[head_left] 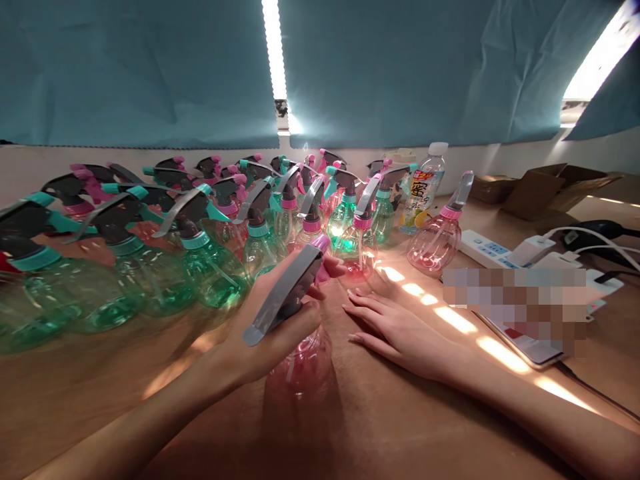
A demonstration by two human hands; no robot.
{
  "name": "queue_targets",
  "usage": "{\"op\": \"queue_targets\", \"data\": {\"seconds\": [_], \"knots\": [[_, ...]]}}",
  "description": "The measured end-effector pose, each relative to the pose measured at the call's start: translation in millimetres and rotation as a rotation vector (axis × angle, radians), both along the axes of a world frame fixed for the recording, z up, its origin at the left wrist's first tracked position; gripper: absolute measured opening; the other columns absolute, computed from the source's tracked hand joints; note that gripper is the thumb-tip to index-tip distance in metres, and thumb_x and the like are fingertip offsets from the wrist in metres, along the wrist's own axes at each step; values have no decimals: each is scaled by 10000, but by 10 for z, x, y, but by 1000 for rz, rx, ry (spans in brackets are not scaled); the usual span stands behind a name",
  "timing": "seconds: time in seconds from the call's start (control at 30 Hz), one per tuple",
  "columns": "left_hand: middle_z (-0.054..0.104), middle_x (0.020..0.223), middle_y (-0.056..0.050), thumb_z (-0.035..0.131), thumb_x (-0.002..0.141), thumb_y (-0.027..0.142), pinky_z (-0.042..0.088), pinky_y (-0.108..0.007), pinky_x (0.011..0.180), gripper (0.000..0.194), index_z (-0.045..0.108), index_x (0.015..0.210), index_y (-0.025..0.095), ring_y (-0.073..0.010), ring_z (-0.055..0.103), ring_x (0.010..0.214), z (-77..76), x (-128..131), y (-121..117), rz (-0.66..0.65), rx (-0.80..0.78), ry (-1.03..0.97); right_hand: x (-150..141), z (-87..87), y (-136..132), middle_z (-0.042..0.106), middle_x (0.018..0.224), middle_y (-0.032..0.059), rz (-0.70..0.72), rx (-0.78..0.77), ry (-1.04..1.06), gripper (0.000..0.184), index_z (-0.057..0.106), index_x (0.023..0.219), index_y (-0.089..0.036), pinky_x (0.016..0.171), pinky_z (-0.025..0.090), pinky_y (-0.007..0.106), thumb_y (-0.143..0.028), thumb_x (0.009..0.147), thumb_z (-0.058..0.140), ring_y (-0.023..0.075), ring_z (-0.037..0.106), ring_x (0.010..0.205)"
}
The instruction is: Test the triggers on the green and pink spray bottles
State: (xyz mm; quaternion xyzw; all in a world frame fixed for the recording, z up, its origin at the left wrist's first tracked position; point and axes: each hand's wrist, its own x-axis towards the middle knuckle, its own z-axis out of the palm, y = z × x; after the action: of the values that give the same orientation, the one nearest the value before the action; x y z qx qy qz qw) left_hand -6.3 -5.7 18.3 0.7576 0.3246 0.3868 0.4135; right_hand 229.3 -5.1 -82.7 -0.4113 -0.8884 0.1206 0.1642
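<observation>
Head view: the left hand (287, 331) has its fingers closed around the sprayer (285, 293) on the near pink bottle (300, 373), upright on the tabletop (390, 427); tightness cannot be told. Right hand (395, 330): open, empty. Green bottles (213, 273) at left carry sprayers.

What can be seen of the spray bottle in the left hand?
The spray bottle has a clear pink, ridged body, apparently plastic, and a dark head with a grey top piece and pink nozzle. It looks upright on the brown table, the head slanting. The left hand wraps its neck, hiding the collar. Contents: unclear.
</observation>
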Motion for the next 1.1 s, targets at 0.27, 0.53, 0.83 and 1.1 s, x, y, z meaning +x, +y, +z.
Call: {"op": "queue_targets", "data": {"seconds": [0.27,0.53,0.83,1.1], "knots": [[642,1057,-44,513,757,144,518,-354,784,337,599,1078,202,-207,629,904,19,18,12,-6,45,22,-5,8,-2,486,1467,154,3,8,11,543,488,1421,-161,1097,408,517,-494,997,420,314,472,1333],[606,829,-8,491,750,155,453,-309,662,129,572,840,196,-183,590,766,53,-1,-7,46,80,73,0,-5,-3,498,1458,155,3,14,17,526,513,1399,-163,1096,407,522,-490,996,427,314,473,1332],[604,802,8,512,750,169,465,-296,679,170,579,902,206,-168,584,736,-6,-9,5,53,24,55,-4,12,-4,490,1465,153,5,12,25,522,510,1402,-169,1099,407,495,-485,992,444,305,471,1336],[485,698,37,560,779,199,500,-317,691,395,589,1172,232,-147,481,621,-48,1,-27,130,9,47,2,15,4,478,1474,154,12,-5,10,542,488,1421,-166,1108,391,519,-494,993,431,313,464,1340]]}}
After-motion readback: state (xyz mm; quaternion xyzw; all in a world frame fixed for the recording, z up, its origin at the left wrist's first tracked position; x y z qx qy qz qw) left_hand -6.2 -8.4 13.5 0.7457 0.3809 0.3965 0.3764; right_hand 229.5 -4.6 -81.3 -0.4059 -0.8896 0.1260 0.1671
